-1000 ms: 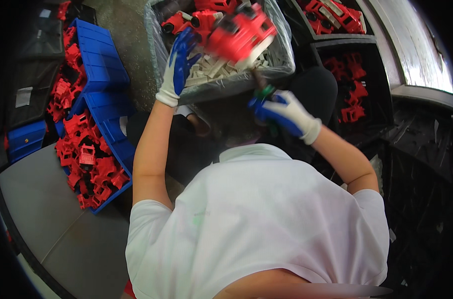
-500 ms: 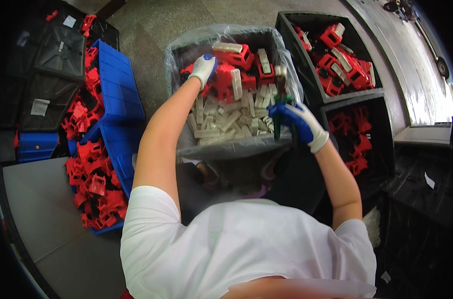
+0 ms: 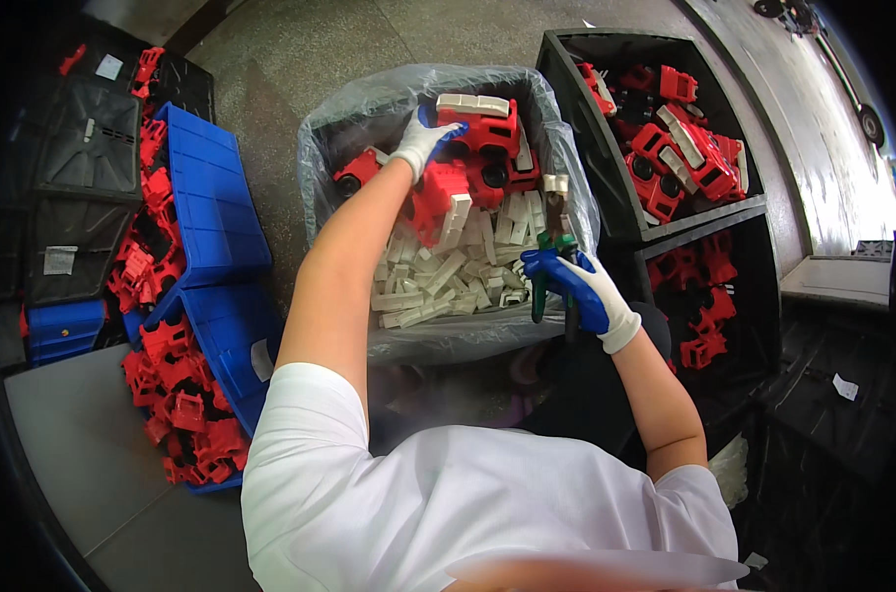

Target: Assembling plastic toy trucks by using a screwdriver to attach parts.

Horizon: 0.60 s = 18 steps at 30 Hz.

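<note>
Both my hands wear white gloves with blue-coated fingers. Over the plastic-lined bin point(image 3: 320, 128), my left hand point(image 3: 426, 144) is closed on the left side of a red toy truck point(image 3: 489, 129) with a whitish strip on top and black wheels. My right hand point(image 3: 584, 292) is wrapped round green-handled pliers point(image 3: 539, 293), their jaws pointing away from me near the bin's right wall. Whitish strips point(image 3: 433, 281) lie heaped in the near part of the bin. More red truck bodies, one a red piece point(image 3: 438, 192), lie beside and below the held truck.
At the right, a black crate point(image 3: 606, 212) holds several red trucks with whitish strips, and a nearer black crate point(image 3: 773, 296) holds red parts. Blue bins point(image 3: 211, 187) full of red truck bodies stand at the left, beside stacked black crates point(image 3: 88, 148) and a grey panel point(image 3: 73, 414).
My left hand has shifted right and closed on the truck, which now sits a little further right. My right hand and the pliers are slightly lower in view. The whole view has shifted somewhat.
</note>
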Motion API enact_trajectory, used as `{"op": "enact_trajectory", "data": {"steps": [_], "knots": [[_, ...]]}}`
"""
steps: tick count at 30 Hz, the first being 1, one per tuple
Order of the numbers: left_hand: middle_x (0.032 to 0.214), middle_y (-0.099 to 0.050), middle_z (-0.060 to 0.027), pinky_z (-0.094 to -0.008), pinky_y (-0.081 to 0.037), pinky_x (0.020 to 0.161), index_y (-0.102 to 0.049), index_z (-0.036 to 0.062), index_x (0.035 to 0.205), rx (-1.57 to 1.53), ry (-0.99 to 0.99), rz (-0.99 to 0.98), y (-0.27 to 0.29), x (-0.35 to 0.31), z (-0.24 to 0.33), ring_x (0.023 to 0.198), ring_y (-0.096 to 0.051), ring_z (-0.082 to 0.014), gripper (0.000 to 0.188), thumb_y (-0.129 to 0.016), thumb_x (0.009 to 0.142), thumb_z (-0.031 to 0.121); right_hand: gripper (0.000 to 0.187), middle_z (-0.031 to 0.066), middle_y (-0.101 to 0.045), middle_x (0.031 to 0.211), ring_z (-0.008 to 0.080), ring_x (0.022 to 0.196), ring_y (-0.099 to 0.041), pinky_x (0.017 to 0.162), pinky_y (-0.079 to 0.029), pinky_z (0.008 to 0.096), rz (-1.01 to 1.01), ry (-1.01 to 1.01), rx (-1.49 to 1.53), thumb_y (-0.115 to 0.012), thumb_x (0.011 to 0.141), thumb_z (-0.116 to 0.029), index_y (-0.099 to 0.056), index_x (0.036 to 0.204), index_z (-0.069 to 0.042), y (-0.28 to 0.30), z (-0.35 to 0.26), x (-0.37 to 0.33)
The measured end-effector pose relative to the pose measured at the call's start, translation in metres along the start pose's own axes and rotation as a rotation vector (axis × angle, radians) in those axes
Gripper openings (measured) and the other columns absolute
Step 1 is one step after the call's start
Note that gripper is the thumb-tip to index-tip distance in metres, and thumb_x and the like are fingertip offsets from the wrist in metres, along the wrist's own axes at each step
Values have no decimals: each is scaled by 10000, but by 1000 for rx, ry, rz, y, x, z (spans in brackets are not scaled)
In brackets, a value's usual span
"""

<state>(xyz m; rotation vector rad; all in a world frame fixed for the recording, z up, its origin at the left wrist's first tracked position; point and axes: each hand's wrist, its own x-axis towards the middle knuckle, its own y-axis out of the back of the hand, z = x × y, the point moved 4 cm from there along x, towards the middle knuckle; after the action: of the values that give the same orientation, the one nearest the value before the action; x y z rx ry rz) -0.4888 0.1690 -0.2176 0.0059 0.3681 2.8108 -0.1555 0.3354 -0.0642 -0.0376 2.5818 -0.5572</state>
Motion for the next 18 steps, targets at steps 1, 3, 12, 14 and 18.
{"op": "enact_trajectory", "data": {"steps": [1, 3, 12, 14, 18], "knots": [[1185, -597, -141, -328, -499, 921, -453, -21, 1261, -267, 163, -168, 8, 0, -7, 1034, -608, -204, 565, -750, 782, 32, 310, 75, -641, 1070, 138, 996, -596, 869, -456, 274, -4, 12, 5, -569, 949, -219, -600, 1153, 13, -7, -1, 3], [1216, -596, -108, -319, -456, 969, -458, 10, 1310, -198, 219, -336, 11, -21, 29, 1117, -575, -175, 590, -744, 796, 55, 282, 49, -656, 1034, 127, 971, -594, 828, -457, 262, -28, 36, -41, -587, 935, -205, -619, 1122, 3, -13, 0, 5], [1211, -582, -171, -397, -426, 1008, -511, 76, 1282, 565, -219, -60, 15, -42, 109, 1159, -543, -332, 901, -857, 562, 492, 283, 27, -645, 1100, 77, 1000, -549, 913, -419, 238, -4, 146, -335, -602, 921, -134, -608, 1172, -3, -14, 1, -1], [1255, -556, -162, -390, -392, 1039, -516, 91, 1287, 502, -274, -125, 19, -76, 163, 1204, -505, -339, 825, -831, 620, 462, 347, 47, -632, 1085, 100, 931, -569, 815, -470, 263, 81, 259, -420, -657, 885, -214, -599, 1167, -19, 3, 10, -4], [1261, -581, -136, -324, -389, 1029, -540, 63, 1278, 437, -149, -578, 69, -156, 203, 1185, -535, -248, 759, -819, 655, 395, 309, 108, -604, 1125, 226, 1070, -572, 938, -436, 323, -2, 546, -732, -722, 829, -211, -658, 1099, -73, -17, 3, -23]]}}
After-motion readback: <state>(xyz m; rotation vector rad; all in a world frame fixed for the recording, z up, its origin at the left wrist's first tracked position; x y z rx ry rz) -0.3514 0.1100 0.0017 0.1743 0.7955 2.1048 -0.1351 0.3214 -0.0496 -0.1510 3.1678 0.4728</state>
